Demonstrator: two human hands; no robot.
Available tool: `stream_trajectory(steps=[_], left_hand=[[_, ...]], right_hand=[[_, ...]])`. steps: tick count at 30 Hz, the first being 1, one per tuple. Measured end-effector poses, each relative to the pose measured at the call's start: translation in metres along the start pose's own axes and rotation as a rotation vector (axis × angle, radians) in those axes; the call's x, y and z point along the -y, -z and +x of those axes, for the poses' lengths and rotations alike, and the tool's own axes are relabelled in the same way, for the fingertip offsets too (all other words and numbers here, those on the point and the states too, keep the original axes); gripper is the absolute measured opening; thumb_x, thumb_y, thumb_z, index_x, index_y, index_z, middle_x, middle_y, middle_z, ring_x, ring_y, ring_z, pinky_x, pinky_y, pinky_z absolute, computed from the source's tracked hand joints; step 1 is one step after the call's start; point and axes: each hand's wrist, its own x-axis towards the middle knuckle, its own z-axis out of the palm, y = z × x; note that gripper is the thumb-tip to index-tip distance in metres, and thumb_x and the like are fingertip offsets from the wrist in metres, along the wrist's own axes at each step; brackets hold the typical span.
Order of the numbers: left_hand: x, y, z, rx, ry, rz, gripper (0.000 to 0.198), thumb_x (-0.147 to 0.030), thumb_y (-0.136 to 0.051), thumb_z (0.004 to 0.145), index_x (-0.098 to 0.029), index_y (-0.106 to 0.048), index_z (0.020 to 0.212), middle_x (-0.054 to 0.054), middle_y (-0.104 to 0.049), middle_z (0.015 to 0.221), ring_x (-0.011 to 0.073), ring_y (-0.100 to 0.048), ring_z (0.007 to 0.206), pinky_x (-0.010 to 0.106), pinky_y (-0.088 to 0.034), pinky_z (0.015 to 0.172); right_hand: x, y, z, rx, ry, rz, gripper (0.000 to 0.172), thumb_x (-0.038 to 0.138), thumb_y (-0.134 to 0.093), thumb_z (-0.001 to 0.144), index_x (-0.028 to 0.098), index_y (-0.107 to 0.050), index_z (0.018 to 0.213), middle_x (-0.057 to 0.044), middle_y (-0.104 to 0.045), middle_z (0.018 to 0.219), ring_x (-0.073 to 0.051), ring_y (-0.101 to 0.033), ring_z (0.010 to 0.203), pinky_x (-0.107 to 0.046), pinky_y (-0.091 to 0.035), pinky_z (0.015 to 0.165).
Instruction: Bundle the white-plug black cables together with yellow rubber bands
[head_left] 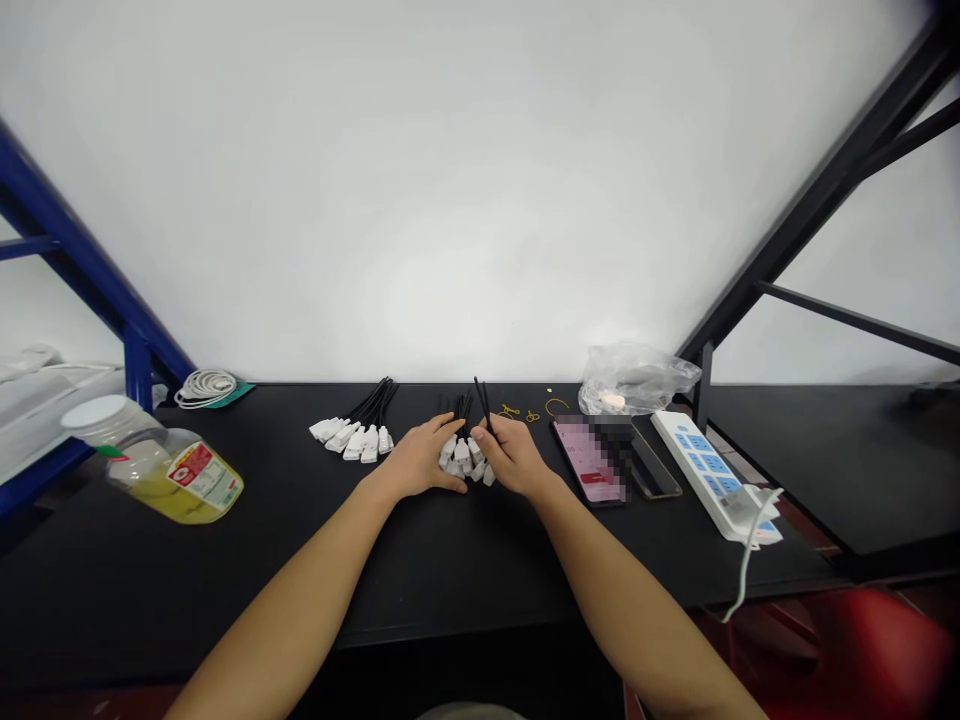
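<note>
On the black table (450,570) my two hands meet over a small cluster of black cables with white plug ends (465,450). My left hand (420,460) rests curled over the left side of the cluster, its fingers on the white plugs. My right hand (514,455) pinches one thin black cable that sticks up and away from the others. A second bundle of the same cables (358,430) lies fanned out to the left, untouched. A few yellow rubber bands (532,412) lie just behind my right hand.
A phone (592,462) and a dark flat item lie to the right, then a white power strip (712,475) with a cord. A clear plastic bag (637,378) sits at the back right, a tipped jar (165,465) at the left, a coiled white cable (204,386) behind it.
</note>
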Motion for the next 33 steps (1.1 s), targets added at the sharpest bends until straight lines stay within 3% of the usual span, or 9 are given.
stream_trajectory(steps=[5,10,12,14,16,22,27,31,33], left_hand=[[0.002,-0.010,0.010,-0.104,0.011,0.007,0.085,-0.049,-0.082,0.068,-0.024,-0.050,0.144,0.014,-0.044,0.153,0.0314,-0.049,0.136,0.043,-0.039,0.113],[0.014,-0.002,0.011,-0.069,0.034,0.021,0.106,-0.061,-0.082,0.062,-0.018,-0.042,0.150,0.021,-0.030,0.160,0.0384,-0.033,0.146,0.051,-0.034,0.116],[0.019,0.005,0.007,-0.069,0.103,0.018,0.090,-0.070,-0.064,0.078,-0.018,-0.045,0.149,0.021,-0.032,0.160,0.0376,-0.034,0.146,0.052,-0.035,0.114],[0.020,0.008,0.004,-0.061,0.155,0.055,0.073,-0.069,-0.041,0.092,-0.019,-0.053,0.143,0.020,-0.044,0.153,0.0355,-0.041,0.142,0.052,-0.035,0.113],[0.015,0.009,0.004,-0.036,0.186,0.147,0.067,-0.066,-0.031,0.096,-0.022,-0.063,0.134,0.018,-0.054,0.146,0.0356,-0.045,0.139,0.053,-0.036,0.111],[-0.006,0.012,0.005,-0.038,0.212,0.342,0.061,-0.064,-0.032,0.096,-0.024,-0.076,0.111,0.013,-0.063,0.135,0.0360,-0.056,0.124,0.048,-0.043,0.100],[-0.006,0.021,0.003,-0.062,0.352,0.261,0.068,-0.058,-0.022,0.100,-0.020,-0.075,0.082,0.013,-0.074,0.098,0.0313,-0.067,0.099,0.038,-0.048,0.082],[0.001,0.018,0.002,-0.066,0.396,0.265,0.029,-0.036,-0.051,0.092,-0.019,-0.069,0.107,0.012,-0.074,0.103,0.0288,-0.068,0.099,0.034,-0.048,0.078],[0.003,0.017,0.001,-0.056,0.411,0.248,0.035,-0.025,-0.059,0.083,-0.018,-0.064,0.118,0.011,-0.074,0.103,0.0291,-0.068,0.099,0.034,-0.048,0.078]], right_hand=[[-0.004,-0.004,0.001,0.051,-0.023,-0.082,0.035,0.041,-0.040,0.101,0.021,-0.047,0.074,0.001,-0.052,0.068,-0.014,-0.051,0.063,-0.024,-0.037,0.062],[-0.007,-0.007,0.002,0.094,-0.077,-0.149,0.032,0.040,-0.042,0.101,0.021,-0.049,0.076,0.001,-0.055,0.069,-0.013,-0.053,0.064,-0.023,-0.037,0.063],[-0.009,-0.007,0.002,0.095,-0.088,-0.135,0.032,0.040,-0.043,0.101,0.021,-0.050,0.077,0.001,-0.056,0.069,-0.013,-0.053,0.065,-0.023,-0.037,0.063],[-0.009,-0.008,0.003,0.093,-0.085,-0.108,0.032,0.040,-0.045,0.101,0.021,-0.050,0.077,0.001,-0.055,0.070,-0.013,-0.052,0.065,-0.023,-0.036,0.063],[-0.008,-0.007,0.002,0.110,-0.083,-0.077,0.031,0.041,-0.049,0.099,0.020,-0.052,0.077,0.001,-0.056,0.070,-0.012,-0.052,0.064,-0.023,-0.036,0.062],[-0.002,-0.003,0.001,0.300,-0.076,-0.048,0.020,0.037,-0.058,0.094,0.020,-0.055,0.083,0.002,-0.059,0.070,-0.012,-0.052,0.062,-0.022,-0.035,0.058],[-0.002,-0.002,0.001,0.327,-0.051,-0.050,0.021,0.037,-0.051,0.098,0.019,-0.056,0.086,0.001,-0.061,0.071,-0.013,-0.054,0.063,-0.023,-0.038,0.061],[-0.003,-0.004,0.002,0.343,-0.048,-0.024,0.022,0.035,-0.050,0.099,0.019,-0.062,0.090,-0.001,-0.066,0.076,-0.013,-0.059,0.067,-0.023,-0.041,0.064],[-0.004,-0.006,0.003,0.338,-0.064,-0.021,0.022,0.035,-0.050,0.099,0.019,-0.064,0.090,-0.001,-0.067,0.076,-0.013,-0.060,0.068,-0.023,-0.041,0.064]])
